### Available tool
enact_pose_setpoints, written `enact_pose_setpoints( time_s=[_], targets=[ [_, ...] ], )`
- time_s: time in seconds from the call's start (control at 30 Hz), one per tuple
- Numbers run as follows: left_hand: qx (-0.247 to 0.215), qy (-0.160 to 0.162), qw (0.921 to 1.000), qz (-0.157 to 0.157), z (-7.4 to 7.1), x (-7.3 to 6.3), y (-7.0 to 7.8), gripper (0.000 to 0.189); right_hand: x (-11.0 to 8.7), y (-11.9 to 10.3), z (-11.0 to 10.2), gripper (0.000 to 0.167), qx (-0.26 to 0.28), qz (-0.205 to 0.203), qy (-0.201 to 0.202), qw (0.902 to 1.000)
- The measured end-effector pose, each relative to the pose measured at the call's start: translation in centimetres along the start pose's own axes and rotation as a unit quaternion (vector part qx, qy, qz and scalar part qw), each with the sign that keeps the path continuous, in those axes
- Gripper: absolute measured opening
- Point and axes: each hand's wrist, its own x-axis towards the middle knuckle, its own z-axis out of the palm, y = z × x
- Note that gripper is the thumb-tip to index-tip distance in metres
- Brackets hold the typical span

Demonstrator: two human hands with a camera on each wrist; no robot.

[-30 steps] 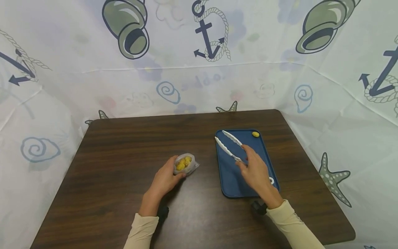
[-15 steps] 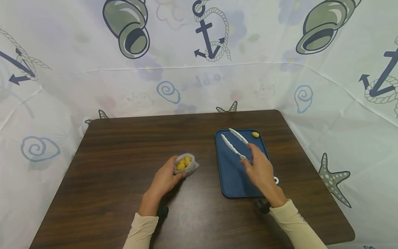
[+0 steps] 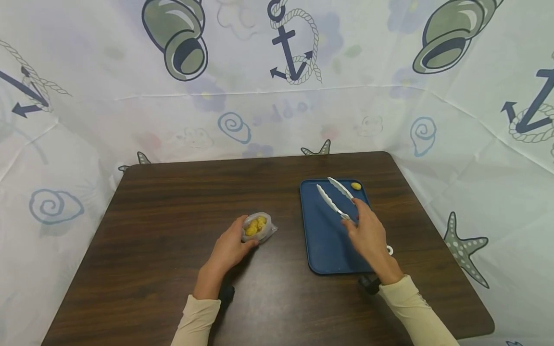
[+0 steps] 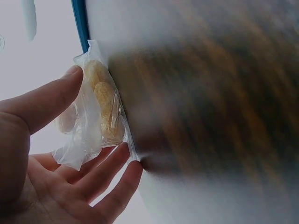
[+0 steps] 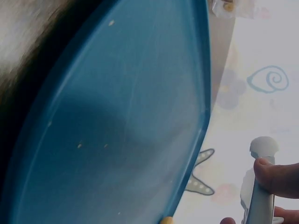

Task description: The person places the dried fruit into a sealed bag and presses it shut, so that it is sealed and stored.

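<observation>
Head: right hand (image 3: 368,235) pinches spread tongs (image 3: 340,188) above the tray (image 3: 322,250); a yellow morsel (image 3: 356,186) lies in its far right corner. A low, gentle squeeze should suit, though the rim (image 3: 367,195) may block. Left wrist: left hand (image 4: 51,182) curls round a bag (image 4: 86,116) of yellow pieces (image 4: 106,102) on the desk (image 4: 210,116). Right wrist: specks (image 5: 79,145) dot the tray.

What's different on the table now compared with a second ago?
The right hand, gripping the white tongs, has shifted rightward over the blue tray. Nothing was let go. The left hand still holds the bag of yellow pieces; the lone yellow piece stays put.
</observation>
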Motion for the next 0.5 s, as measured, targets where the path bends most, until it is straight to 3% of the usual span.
enact_pose_setpoints(
  time_s=[0.5],
  targets=[
    [-0.001, 0.002, 1.0000, 0.003, -0.1, -0.1, -0.1, 0.081, 0.4, 1.5, -0.4, 0.067, -0.011, 0.027, -0.002, 0.9996]
  ],
)
